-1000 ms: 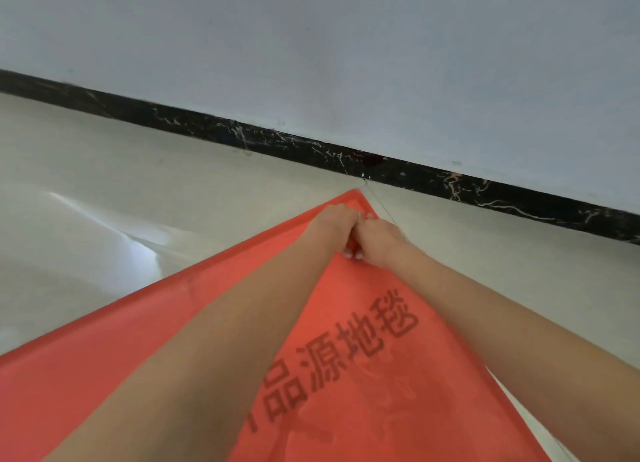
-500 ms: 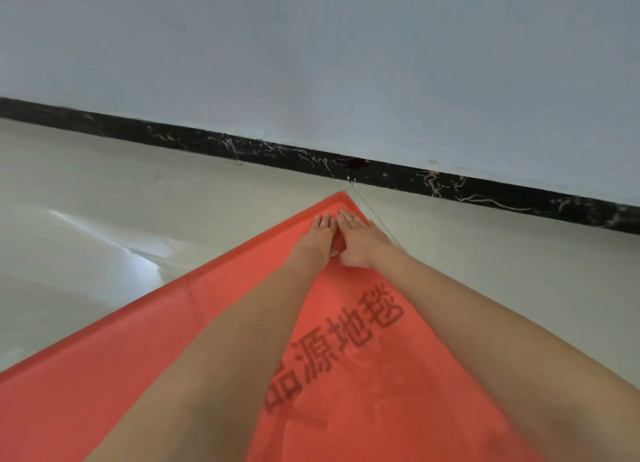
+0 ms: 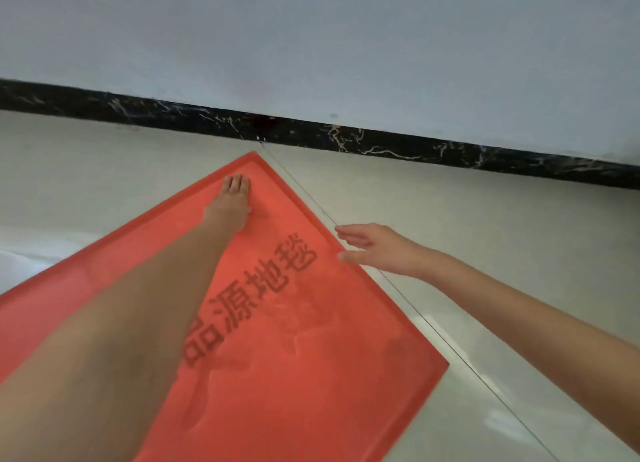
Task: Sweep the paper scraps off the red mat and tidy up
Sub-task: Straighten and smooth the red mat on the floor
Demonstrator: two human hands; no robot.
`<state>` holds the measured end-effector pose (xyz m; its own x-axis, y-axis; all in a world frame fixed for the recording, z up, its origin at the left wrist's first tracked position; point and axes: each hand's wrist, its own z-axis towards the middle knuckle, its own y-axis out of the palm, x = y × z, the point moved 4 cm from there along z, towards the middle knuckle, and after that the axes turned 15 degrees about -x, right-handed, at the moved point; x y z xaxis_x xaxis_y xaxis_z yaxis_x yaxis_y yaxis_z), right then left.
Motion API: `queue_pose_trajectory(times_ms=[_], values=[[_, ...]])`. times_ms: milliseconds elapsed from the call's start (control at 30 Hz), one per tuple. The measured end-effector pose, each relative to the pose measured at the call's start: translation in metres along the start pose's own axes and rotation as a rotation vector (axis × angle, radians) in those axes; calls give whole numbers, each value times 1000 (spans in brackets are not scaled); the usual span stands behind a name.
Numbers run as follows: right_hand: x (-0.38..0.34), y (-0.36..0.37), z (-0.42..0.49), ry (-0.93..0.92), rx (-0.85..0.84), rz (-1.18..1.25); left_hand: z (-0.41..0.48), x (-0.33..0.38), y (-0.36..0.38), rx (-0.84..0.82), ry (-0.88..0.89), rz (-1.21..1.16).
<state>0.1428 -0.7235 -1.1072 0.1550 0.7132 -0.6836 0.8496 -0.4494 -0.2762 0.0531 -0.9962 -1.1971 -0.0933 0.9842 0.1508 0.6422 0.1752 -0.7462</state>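
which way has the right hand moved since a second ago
Yes. The right hand left the far corner of the red mat, beside the left hand, and is now at its right edge, farther from the baseboard.

The mat (image 3: 311,375) lies on the floor (image 3: 502,219), its far corner pointing at the baseboard (image 3: 381,143) beneath the wall (image 3: 311,46); the left hand (image 3: 230,202) lies flat on the mat just before that corner; the right hand (image 3: 377,247) is at the mat's right edge, fingertips over it, wrist above the floor; a floor seam (image 3: 450,347) runs just beside that edge.
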Motion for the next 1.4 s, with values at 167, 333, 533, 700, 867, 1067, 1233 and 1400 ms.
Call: queue_pose_trajectory(times_ms=[167, 333, 533, 700, 867, 1067, 1233, 1400], values=[[97, 67, -93, 239, -58, -165, -78, 93, 45, 222, 71, -85], [130, 121, -110, 192, 88, -161, -206, 215, 169, -45, 522, 40], [149, 153, -116, 264, 181, -221, -232, 239, 233, -199, 458, 122], [154, 151, -110, 303, 133, -311, -229, 245, 237, -69, 348, 236], [150, 133, -111, 375, 176, -404, -225, 242, 232, -187, 477, 314], [136, 127, -113, 417, 399, -384, -227, 248, 229, -135, 437, 244], [108, 130, -103, 377, 343, -499, -235, 247, 218, -128, 370, 116], [113, 129, -100, 357, 323, -504, -239, 249, 213, -127, 299, 52]])
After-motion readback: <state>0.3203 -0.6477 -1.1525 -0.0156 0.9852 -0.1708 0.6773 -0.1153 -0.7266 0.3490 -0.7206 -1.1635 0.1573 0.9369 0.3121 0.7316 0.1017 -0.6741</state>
